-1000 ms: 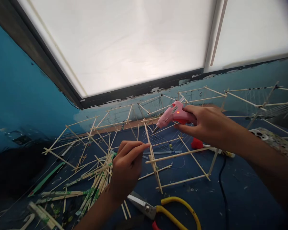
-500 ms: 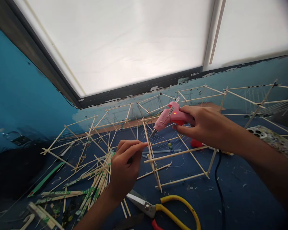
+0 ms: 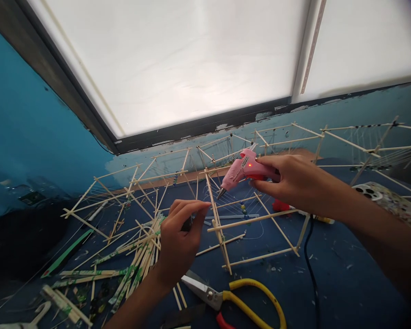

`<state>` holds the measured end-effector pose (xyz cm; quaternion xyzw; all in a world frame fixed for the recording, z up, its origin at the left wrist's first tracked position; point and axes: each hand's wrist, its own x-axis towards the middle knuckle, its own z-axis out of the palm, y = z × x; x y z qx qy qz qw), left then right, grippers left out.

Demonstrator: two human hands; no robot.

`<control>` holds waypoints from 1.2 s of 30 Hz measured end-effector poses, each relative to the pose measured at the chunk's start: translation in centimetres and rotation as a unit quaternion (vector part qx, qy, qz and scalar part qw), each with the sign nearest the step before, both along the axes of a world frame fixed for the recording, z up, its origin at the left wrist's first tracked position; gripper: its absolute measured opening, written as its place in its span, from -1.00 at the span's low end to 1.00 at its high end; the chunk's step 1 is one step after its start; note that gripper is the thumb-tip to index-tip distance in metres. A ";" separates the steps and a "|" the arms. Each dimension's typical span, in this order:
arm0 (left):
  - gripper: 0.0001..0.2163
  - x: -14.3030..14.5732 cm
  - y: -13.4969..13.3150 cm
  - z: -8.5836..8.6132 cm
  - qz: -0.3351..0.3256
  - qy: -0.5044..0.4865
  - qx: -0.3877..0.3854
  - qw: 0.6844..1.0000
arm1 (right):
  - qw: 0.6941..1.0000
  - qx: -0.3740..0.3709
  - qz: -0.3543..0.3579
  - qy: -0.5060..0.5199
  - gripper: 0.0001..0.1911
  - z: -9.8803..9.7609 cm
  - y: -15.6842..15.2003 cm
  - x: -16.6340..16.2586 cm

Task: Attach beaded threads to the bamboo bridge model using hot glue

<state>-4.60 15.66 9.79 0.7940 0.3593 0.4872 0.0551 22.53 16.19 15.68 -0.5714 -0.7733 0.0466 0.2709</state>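
Observation:
My right hand grips a pink hot glue gun with a glowing light. Its metal nozzle points down and left, close to an upper stick of a wooden stick frame. Thin clear threads run across this frame, and a few small beads sit inside it. At the frame's left side, my left hand is pinched closed, fingertips right by that same stick. Whatever lies between those fingertips is too small to make out.
Yellow-handled scissors lie in front of the frame. Bundled chopsticks and green wrappers spread at left. More stick frames stand along the wall. A speckled phone case is at right, and a dark cord trails down the blue surface.
The glue gun's nozzle has dropped slightly. My left hand stays pinched at nearly the same spot, and the view has shifted a little.

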 end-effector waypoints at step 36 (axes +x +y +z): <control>-0.91 0.1 -0.2 -0.4 0.044 -0.028 -0.046 0.998 | 0.999 0.019 0.037 -0.030 -0.76 -0.6 0.4 0.3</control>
